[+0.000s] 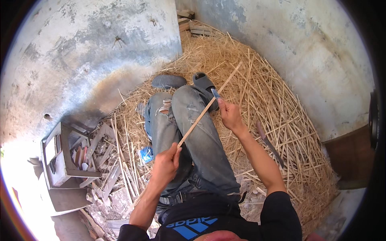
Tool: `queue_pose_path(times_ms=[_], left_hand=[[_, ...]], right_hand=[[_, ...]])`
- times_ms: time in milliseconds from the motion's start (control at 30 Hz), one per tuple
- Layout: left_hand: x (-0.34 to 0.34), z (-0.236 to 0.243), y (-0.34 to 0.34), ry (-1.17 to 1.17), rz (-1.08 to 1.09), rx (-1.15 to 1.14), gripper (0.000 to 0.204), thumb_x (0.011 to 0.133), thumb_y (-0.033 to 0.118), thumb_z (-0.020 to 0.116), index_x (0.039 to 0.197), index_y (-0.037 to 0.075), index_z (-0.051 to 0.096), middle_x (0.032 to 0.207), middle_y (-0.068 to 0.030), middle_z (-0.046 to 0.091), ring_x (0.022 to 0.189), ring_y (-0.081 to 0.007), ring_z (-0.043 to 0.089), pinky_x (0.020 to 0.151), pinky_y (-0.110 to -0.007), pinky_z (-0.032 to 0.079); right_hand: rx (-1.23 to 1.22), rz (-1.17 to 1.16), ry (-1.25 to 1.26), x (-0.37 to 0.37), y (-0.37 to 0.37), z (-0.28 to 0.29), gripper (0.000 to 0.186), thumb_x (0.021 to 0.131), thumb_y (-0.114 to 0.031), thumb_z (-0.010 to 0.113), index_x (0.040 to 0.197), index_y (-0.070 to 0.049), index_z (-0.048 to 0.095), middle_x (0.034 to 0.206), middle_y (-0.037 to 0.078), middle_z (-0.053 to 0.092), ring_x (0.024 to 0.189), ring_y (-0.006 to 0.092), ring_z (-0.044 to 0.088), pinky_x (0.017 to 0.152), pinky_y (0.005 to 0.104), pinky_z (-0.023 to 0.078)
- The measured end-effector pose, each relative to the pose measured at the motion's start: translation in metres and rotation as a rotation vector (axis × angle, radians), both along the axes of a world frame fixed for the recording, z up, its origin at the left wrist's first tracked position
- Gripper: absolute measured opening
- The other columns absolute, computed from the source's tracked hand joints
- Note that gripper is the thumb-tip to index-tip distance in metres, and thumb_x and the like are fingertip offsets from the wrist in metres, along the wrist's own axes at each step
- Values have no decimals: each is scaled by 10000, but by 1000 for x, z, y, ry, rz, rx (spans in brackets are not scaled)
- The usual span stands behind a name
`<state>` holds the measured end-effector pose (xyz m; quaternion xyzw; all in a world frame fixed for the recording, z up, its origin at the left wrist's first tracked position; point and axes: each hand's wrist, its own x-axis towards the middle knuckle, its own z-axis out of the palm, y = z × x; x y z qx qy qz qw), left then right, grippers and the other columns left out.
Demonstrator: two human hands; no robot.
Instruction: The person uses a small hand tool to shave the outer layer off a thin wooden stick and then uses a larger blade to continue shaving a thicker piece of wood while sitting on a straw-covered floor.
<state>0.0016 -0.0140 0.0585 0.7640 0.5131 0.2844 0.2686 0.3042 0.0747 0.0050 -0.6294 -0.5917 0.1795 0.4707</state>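
Person seated low among straw-coloured litter; dial centred on the view

Pale strip runs slantwise across the thighs, from the left hand toward a far end between 1 and 2 o'clock. Left hand at 7 o'clock, fingers closed round the near part; probably gripped there to keep it from turning or sliding. Whether it runs on behind that wrist, cannot tell

Right hand near 3 o'clock, fingers curled, pinching a small blue-grey piece against the strip; maybe a blade, too small to be sure. Thumb sits right beside the strip, presumably for close control

Jeans, torn at the knees, lie under the strip; bent legs likely serve as a rest, with both arms free to spread

Curved knife between 3 and 4 o'clock, lying loose on a heap of strips; likely put down within easy reach of the right arm

Fine shavings from 12 to 1 o'clock, beyond the sandals. Blue packet at 8 o'clock, beside the legs; wooden frame further out, same bearing, sticks and scraps around it
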Motion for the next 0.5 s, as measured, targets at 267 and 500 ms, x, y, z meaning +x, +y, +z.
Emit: queue_pose_path(times_ms=[267,500], left_hand=[[10,7,1,-131,38,-104,157,1015,124,645,1032,-29,675,627,-225,532,495,-251,459,521,-379,390],[27,8,13,-139,44,-123,186,1031,149,619,1027,-29,671,654,-276,547,582,-461,540,539,-450,423]], right_hand=[[-41,53,94,5,-3,-13,554,1080,-381,537,722,38,599,531,143,457,492,182,410,493,385,353],[-89,279,66,-38,-37,23,459,1066,-358,576,866,37,701,568,151,532,525,156,469,523,362,412]])
